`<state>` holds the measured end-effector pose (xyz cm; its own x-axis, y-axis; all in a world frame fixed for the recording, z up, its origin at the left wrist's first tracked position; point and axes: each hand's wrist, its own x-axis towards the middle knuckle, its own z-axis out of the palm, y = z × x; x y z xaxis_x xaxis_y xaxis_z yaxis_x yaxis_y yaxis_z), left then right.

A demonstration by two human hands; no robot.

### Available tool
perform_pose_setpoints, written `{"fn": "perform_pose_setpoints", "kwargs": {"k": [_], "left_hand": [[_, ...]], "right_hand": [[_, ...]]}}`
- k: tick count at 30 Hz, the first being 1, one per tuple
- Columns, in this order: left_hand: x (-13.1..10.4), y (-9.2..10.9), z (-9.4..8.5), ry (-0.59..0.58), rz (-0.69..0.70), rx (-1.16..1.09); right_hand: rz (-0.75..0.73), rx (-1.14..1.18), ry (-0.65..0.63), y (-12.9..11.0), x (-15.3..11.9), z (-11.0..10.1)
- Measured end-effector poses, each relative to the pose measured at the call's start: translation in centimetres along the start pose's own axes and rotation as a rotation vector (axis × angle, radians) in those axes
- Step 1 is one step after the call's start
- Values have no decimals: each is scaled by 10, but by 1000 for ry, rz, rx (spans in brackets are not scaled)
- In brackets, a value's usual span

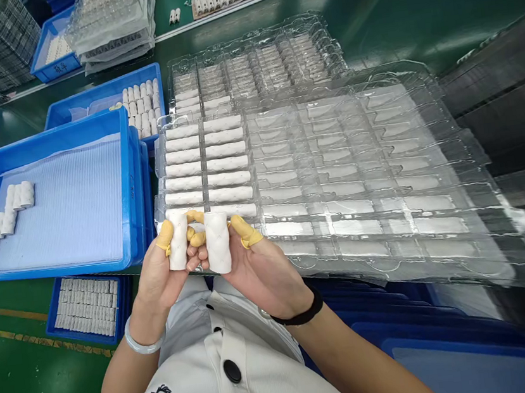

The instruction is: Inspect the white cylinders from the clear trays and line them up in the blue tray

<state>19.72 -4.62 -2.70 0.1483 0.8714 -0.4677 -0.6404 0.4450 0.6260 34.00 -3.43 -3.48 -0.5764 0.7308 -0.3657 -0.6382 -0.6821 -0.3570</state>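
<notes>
My left hand [159, 270] grips a white cylindrical piece [178, 240] upright between thumb and fingers. In my right hand [264, 266] is a second white cylindrical piece [218, 243] with a dimpled surface, also upright. Yellow finger cots cover the thumbs and some fingertips. The two pieces stand side by side, slightly apart, over the near left edge of a clear plastic tray [251, 159]. Similar white pieces [227, 162] lie on their sides in the tray's two left columns. The lower fingers are partly hidden behind the held pieces.
A blue bin [122, 188] at left holds several white pieces on a ribbed liner. Another blue bin [158, 82] stands behind it. A second clear tray [254, 48] lies farther back. Below left, a small blue bin [49, 309] is full of pieces. Stacked trays [112, 30] stand at the back.
</notes>
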Motion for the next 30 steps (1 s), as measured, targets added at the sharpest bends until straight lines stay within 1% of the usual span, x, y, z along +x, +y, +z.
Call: {"fn": "perform_pose_setpoints", "kwargs": {"k": [4, 7, 10, 13, 16, 18, 22, 25, 27, 30], "left_hand": [[1, -1, 1, 111, 32, 47], [0, 1, 3, 153, 41, 57], [0, 2, 3, 131, 30, 35], [0, 0, 2, 71, 12, 60], [0, -1, 1, 107, 34, 94], [-1, -1, 2, 126, 45, 86], [-1, 2, 3, 54, 5, 50], [-1, 3, 3, 20, -26, 24], [0, 2, 2, 27, -46, 6], [1, 1, 0, 66, -46, -21]], "right_hand": [[-16, 17, -3, -2, 1, 2], [-29, 14, 2, -4, 2, 1], [-36, -3, -10, -4, 1, -2], [-33, -64, -76, -4, 0, -5], [-51, -117, -118, -4, -1, -5], [-61, -123, -104, -4, -2, -5], [-82, -92, -17, -4, -3, -2], [-65, -24, -3, -5, -4, 2], [-41, 23, -11, -7, -4, 5], [-22, 59, 3, -8, -4, 7]]}}
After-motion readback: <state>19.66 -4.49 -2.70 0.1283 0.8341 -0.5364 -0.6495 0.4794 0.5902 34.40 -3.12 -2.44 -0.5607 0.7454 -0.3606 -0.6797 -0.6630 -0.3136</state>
